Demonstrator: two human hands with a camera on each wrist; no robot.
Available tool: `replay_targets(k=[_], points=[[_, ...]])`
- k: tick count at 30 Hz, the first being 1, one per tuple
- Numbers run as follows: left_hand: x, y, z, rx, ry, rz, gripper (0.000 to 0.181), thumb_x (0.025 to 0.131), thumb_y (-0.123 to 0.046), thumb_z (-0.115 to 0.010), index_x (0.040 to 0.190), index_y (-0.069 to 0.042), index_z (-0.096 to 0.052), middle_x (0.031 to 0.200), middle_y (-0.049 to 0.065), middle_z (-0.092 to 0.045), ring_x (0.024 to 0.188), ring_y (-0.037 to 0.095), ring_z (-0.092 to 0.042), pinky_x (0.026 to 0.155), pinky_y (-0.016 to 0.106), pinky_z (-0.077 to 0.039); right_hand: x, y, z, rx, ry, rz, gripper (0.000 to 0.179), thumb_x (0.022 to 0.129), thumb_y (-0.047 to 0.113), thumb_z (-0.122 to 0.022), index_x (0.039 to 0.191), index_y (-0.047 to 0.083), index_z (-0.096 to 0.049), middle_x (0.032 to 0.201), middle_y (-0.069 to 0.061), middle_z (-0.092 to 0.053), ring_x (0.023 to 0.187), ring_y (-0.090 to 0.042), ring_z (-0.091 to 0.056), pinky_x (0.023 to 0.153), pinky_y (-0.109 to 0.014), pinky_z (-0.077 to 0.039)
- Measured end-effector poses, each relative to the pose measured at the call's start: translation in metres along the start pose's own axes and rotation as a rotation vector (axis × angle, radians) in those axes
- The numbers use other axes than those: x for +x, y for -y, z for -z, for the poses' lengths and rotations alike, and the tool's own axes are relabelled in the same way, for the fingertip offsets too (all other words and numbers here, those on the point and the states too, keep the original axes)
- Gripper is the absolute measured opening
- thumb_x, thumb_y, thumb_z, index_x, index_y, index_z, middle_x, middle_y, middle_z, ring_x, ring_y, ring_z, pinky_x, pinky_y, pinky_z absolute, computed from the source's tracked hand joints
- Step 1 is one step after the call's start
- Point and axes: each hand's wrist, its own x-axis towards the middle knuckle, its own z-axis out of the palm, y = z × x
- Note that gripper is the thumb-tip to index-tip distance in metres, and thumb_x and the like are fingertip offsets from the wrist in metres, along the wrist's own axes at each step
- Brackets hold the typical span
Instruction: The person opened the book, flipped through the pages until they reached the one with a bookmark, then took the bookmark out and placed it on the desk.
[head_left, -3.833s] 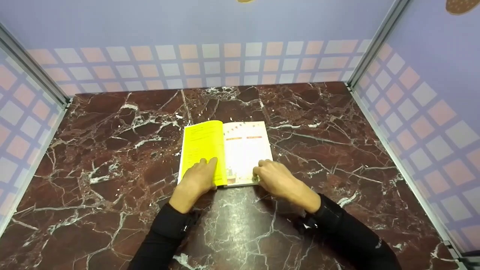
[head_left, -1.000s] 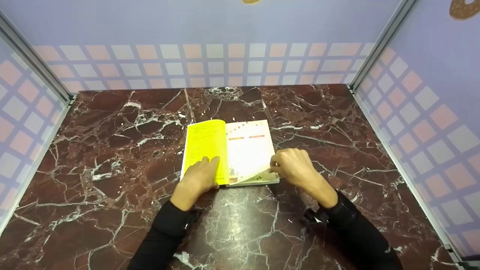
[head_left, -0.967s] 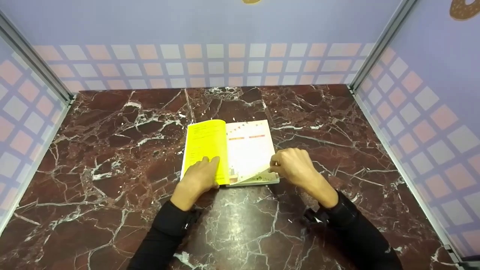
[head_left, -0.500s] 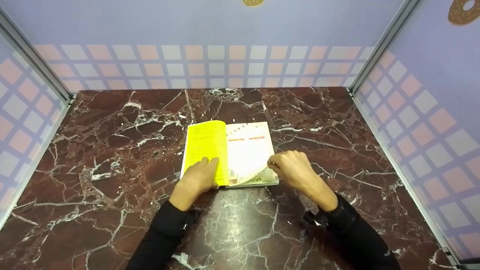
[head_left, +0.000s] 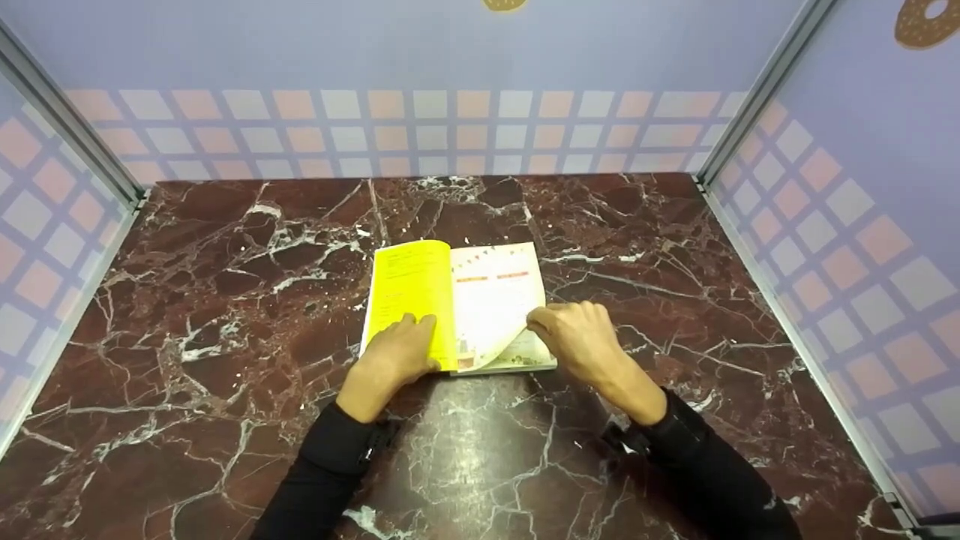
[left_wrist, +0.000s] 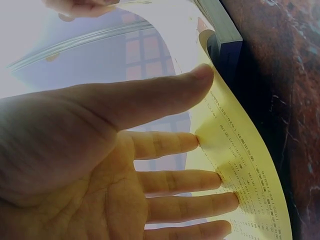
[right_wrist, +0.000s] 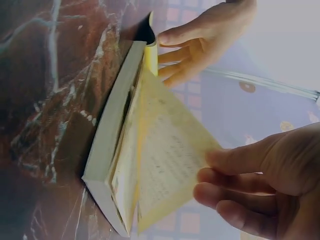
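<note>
- Head view shows the book [head_left: 451, 315] lying spread on the tabletop [head_left: 225, 427], a yellow leaf [head_left: 409, 281] on its left half and a white page [head_left: 495, 300] on its right.
- Left hand [head_left: 394, 356]: fingers straight and slightly apart, their tips resting on the yellow leaf at the book's near left part, seemingly to hold that side down.
- Right hand [head_left: 581, 341]: thumb and fingers pinch the white page at the book's right edge, toward its near corner. The right wrist view shows the page raised from those beneath, print visible on its underside.
- Turning this single page looks like the step in hand, barely begun, since most of the page lies on the book. My reading: the next move calls for carrying the edge across the spine, with the left hand making room.
- Around the book, the surface is dark red-brown with white veins, a glare just on its near side. Pale flecks lie beyond it; whether crumbs or pattern, I cannot tell.
- Beyond the book stands a lilac far wall [head_left: 375, 52] with pink and white squares; matching panels flank it, a doughnut print [head_left: 911, 31] on the right one.
</note>
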Motion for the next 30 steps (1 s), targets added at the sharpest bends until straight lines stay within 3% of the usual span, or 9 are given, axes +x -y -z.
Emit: replay_targets(k=[5,10,16,21,30], points=[[0.000,-0.001,0.000,-0.006,-0.005,0.004,0.050,0.088,-0.019,-0.082,0.125,0.003,-0.056,0.114,0.028,-0.059,0.101,0.046,-0.062,0.091,0.057,-0.053,0.000,0.003,-0.005,0.029,-0.058,-0.016,0.011,0.085,0.012,-0.082,0.087,0.011,-0.071,0.075,-0.003,-0.074,0.052,-0.024,-0.065,0.043,-0.043,-0.049],[0.000,-0.001,0.000,-0.008,-0.005,0.012,0.048,0.090,-0.021,-0.081,0.125,0.003,-0.057,0.114,0.028,-0.058,0.102,0.046,-0.062,0.092,0.057,-0.053,0.000,0.005,-0.011,0.016,-0.079,-0.049,0.020,0.086,0.007,-0.080,0.102,0.007,-0.070,0.077,-0.006,-0.074,0.049,-0.025,-0.061,0.040,-0.041,-0.047],[-0.001,-0.001,0.001,-0.006,-0.005,0.015,0.047,0.091,-0.022,-0.080,0.124,0.003,-0.058,0.114,0.027,-0.059,0.103,0.045,-0.062,0.093,0.057,-0.052,-0.001,0.006,-0.017,-0.012,-0.052,-0.199,0.048,0.085,0.016,-0.085,0.121,0.005,-0.056,0.073,-0.007,-0.073,0.054,-0.033,-0.067,0.043,-0.048,-0.051],[-0.001,-0.001,0.001,0.002,-0.001,0.013,0.047,0.092,-0.022,-0.079,0.125,0.003,-0.058,0.116,0.028,-0.059,0.104,0.045,-0.062,0.094,0.057,-0.052,-0.002,0.005,-0.022,-0.019,-0.041,-0.286,0.046,0.087,0.029,-0.084,0.111,0.005,-0.053,0.064,-0.011,-0.067,0.053,-0.035,-0.065,0.042,-0.048,-0.050],[-0.001,0.000,0.003,0.002,-0.003,0.008,0.043,0.092,-0.021,-0.079,0.121,0.003,-0.058,0.113,0.027,-0.059,0.101,0.044,-0.062,0.091,0.056,-0.053,-0.003,0.002,-0.029,0.015,0.021,-0.237,0.027,0.099,0.033,-0.069,0.090,0.008,-0.072,0.072,-0.010,-0.071,0.060,-0.037,-0.068,0.044,-0.051,-0.050]])
